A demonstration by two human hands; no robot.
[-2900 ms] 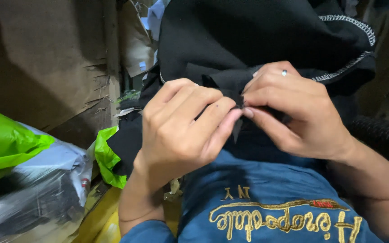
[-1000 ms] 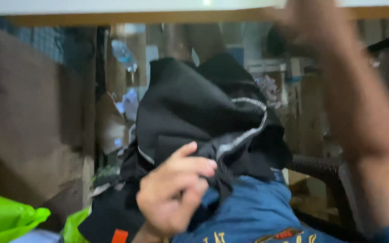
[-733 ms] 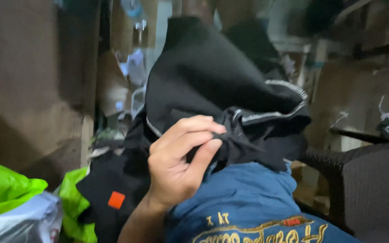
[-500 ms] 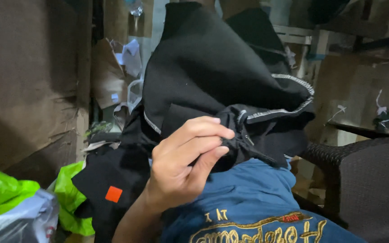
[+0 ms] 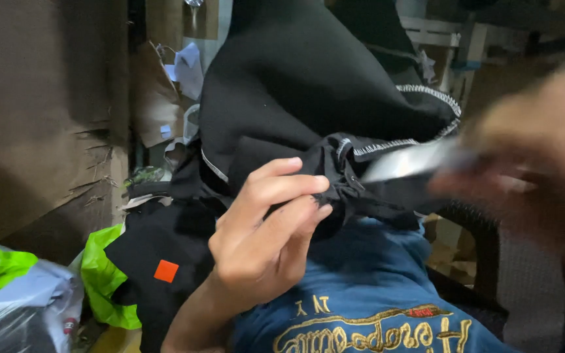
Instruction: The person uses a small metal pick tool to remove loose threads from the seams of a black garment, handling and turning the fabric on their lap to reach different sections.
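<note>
Left hand: the left hand (image 5: 263,242) is at the middle of the view, its grip pinching a bunched fold of the black garment (image 5: 308,98) between thumb and curled fingers (image 5: 282,189).
Right hand: the right hand (image 5: 537,176) is at the right edge, heavily blurred; its grip seems closed around a shiny metal tool (image 5: 420,160), though the blur hides how the fingers lie.
Metal tool: flat, silvery and blurred, pointing left toward the pinched fold, its tip just beside the white-stitched seam (image 5: 426,95).
Black garment: draped up and away from the person, filling the far middle of the view, with a white-stitched edge on its right side; its near end hangs over the blue shirt (image 5: 367,307).
Orange patch: a small orange square (image 5: 166,270) sits on black cloth, left of the left wrist.
Left side: green plastic bag (image 5: 102,281) near the black cloth; worn cardboard (image 5: 40,124) stands beyond it.
Right side: a dark woven chair (image 5: 485,242) shows behind the right hand.
</note>
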